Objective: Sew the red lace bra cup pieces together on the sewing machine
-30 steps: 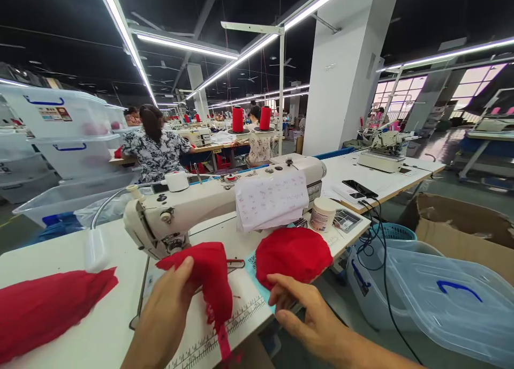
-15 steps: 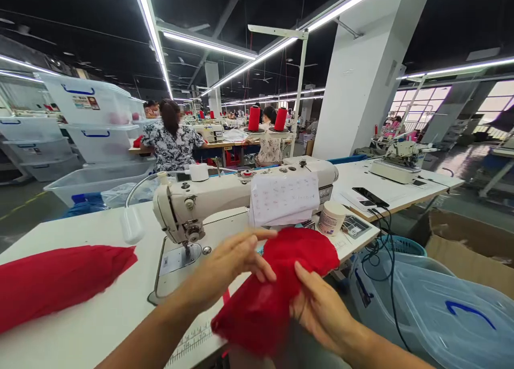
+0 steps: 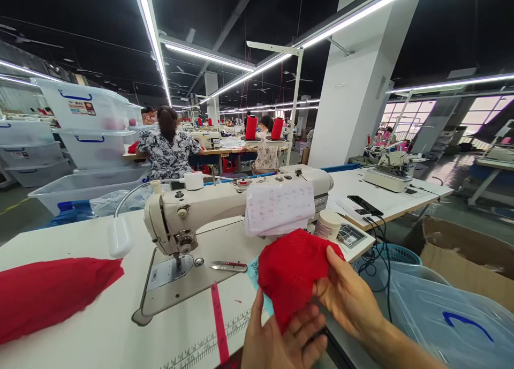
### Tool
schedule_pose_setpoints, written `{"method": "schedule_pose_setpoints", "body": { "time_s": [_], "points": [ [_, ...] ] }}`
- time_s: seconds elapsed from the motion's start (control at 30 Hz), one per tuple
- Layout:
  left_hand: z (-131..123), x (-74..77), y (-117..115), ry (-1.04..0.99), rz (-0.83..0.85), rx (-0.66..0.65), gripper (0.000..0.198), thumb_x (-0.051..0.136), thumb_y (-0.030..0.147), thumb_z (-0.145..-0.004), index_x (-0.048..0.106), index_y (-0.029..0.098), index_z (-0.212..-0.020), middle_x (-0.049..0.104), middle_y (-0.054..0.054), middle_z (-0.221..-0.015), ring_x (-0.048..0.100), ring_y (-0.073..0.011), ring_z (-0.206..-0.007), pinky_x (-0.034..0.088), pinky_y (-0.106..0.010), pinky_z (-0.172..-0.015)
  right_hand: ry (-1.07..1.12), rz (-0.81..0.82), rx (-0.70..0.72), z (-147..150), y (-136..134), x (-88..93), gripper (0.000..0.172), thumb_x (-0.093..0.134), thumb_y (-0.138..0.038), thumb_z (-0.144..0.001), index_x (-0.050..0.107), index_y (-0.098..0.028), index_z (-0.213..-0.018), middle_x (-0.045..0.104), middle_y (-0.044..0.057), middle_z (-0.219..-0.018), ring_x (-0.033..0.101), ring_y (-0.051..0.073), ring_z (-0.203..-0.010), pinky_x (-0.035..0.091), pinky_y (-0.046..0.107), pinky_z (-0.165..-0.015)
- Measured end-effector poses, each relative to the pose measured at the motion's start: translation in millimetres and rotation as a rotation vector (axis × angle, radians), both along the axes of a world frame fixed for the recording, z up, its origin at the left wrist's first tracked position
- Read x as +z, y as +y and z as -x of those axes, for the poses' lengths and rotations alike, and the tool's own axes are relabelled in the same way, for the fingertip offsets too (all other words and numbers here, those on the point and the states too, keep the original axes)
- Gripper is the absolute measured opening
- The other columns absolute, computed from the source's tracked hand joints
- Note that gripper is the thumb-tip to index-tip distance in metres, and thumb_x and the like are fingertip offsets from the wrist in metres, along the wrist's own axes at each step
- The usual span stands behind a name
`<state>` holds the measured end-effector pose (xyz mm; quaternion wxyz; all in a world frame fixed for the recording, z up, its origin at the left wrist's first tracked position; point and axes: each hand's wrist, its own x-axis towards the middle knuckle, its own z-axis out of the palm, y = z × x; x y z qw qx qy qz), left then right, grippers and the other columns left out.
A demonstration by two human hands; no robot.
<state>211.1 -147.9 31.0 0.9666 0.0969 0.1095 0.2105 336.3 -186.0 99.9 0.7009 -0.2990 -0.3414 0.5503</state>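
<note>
A piece of red fabric (image 3: 295,267) is held up over the front edge of the sewing table. My right hand (image 3: 353,294) pinches its right side, thumb on top and fingers underneath. Palm up below the cloth, my left hand (image 3: 283,339) has its fingers apart, and its thumb touches the lower left edge. The fabric's lower tip hangs into that palm. To the left stands a white sewing machine (image 3: 225,203). Thread snips (image 3: 228,266) lie on its bed, left of the fabric. A larger red cloth (image 3: 52,294) rests on the table's left side.
A red strip (image 3: 219,321) crosses the printed ruler on the tabletop. Paper sheets (image 3: 279,208) hang on the machine arm beside a thread cone (image 3: 328,224). Clear plastic bins (image 3: 450,315) and a cardboard box (image 3: 469,251) stand at right. Co-workers sit ahead.
My left hand has moved from above the fabric to below it, turning palm up. The cloth has been raised and spread, uncovering the snips and red strip. My right hand still holds it.
</note>
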Motion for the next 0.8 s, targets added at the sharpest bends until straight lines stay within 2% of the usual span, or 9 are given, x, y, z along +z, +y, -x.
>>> {"method": "schedule_pose_setpoints", "body": {
  "time_s": [0.1,0.17,0.23,0.3,0.4,0.5,0.63,0.73,0.8],
  "points": [
    [-5,23.2,11,0.162,0.067,0.391,0.017,0.049,0.022,-0.085,0.064,0.015,-0.088,0.070,-0.005,-0.082,0.066,-0.0184,-0.078,0.050,-0.031,-0.072,-0.069,-0.002,-0.101,-15,6,-7.9,0.036,0.056,-0.047,-0.079,0.064,-0.019,-0.101,0.067,0.008,-0.096,0.059,0.025,-0.096,0.047,0.041,-0.084],
    [-10,40.1,26,0.277,0.031,0.556,0.020,0.046,0.008,-0.084,0.061,0.017,-0.093,0.070,-0.003,-0.080,0.066,-0.0163,-0.073,0.051,-0.029,-0.067,-0.165,-0.010,-0.179,-30,12,-13.0,0.037,0.057,-0.048,-0.077,0.064,-0.020,-0.101,0.066,0.007,-0.101,0.057,0.026,-0.101,0.045,0.041,-0.088],
    [-17,53.2,44,0.319,-0.099,0.630,0.022,0.046,0.004,-0.082,0.059,0.015,-0.096,0.069,-0.004,-0.079,0.065,-0.0163,-0.072,0.052,-0.028,-0.066,-0.339,-0.023,-0.281,-45,20,-18.1,0.038,0.057,-0.050,-0.077,0.064,-0.021,-0.101,0.064,0.006,-0.106,0.054,0.025,-0.105,0.041,0.040,-0.093],
    [-27,58.3,62,0.367,-0.282,0.612,0.021,0.046,0.005,-0.081,0.057,0.015,-0.096,0.068,-0.004,-0.079,0.065,-0.0153,-0.069,0.052,-0.026,-0.063,-0.542,-0.032,-0.401,-59,26,-25.5,0.040,0.055,-0.052,-0.077,0.064,-0.021,-0.101,0.063,0.007,-0.108,0.052,0.025,-0.108,0.037,0.039,-0.097],
    [-39,48.1,82,0.584,-0.507,0.474,0.026,0.047,0.004,-0.078,0.051,0.016,-0.100,0.065,-0.002,-0.080,0.062,-0.0125,-0.063,0.050,-0.023,-0.057,-0.772,0.008,-0.511,-76,28,-48.3,0.046,0.049,-0.057,-0.078,0.065,-0.019,-0.100,0.063,0.008,-0.108,0.050,0.026,-0.110,0.034,0.040,-0.100],
    [-41,26.2,89,0.760,-0.562,0.416,0.044,0.049,0.001,-0.071,0.043,0.017,-0.112,0.062,0.000,-0.078,0.058,-0.0101,-0.053,0.045,-0.021,-0.050,-0.957,0.107,-0.518,-97,24,-85.7,0.046,0.050,-0.054,-0.076,0.064,-0.018,-0.100,0.062,0.009,-0.109,0.051,0.026,-0.109,0.036,0.042,-0.098],
    [-30,6.5,83,0.888,-0.638,0.417,0.067,0.053,-0.002,-0.064,0.034,0.016,-0.125,0.058,0.000,-0.079,0.052,-0.0080,-0.051,0.040,-0.019,-0.049,-1.084,0.208,-0.704,-130,17,-124.1,0.041,0.048,-0.055,-0.072,0.065,-0.020,-0.086,0.062,0.010,-0.105,0.053,0.029,-0.106,0.043,0.043,-0.090],
    [-16,4.3,77,0.969,-0.768,0.441,0.067,0.057,0.002,-0.063,0.037,0.016,-0.126,0.054,-0.004,-0.097,0.051,-0.0097,-0.062,0.041,-0.021,-0.056,-1.188,0.183,-0.859,-139,15,-123.6,0.037,0.043,-0.051,-0.077,0.060,-0.022,-0.092,0.056,0.009,-0.115,0.050,0.029,-0.110,0.045,0.043,-0.087],
    [-4,5.2,75,1.078,-1.037,0.452,0.058,0.055,0.007,-0.067,0.042,0.017,-0.122,0.050,-0.007,-0.109,0.052,-0.0139,-0.077,0.043,-0.024,-0.067,-1.309,0.039,-0.896,-128,13,-114.0,0.033,0.042,-0.045,-0.080,0.056,-0.022,-0.099,0.051,0.009,-0.121,0.046,0.030,-0.114,0.043,0.046,-0.090]
  ]
}}
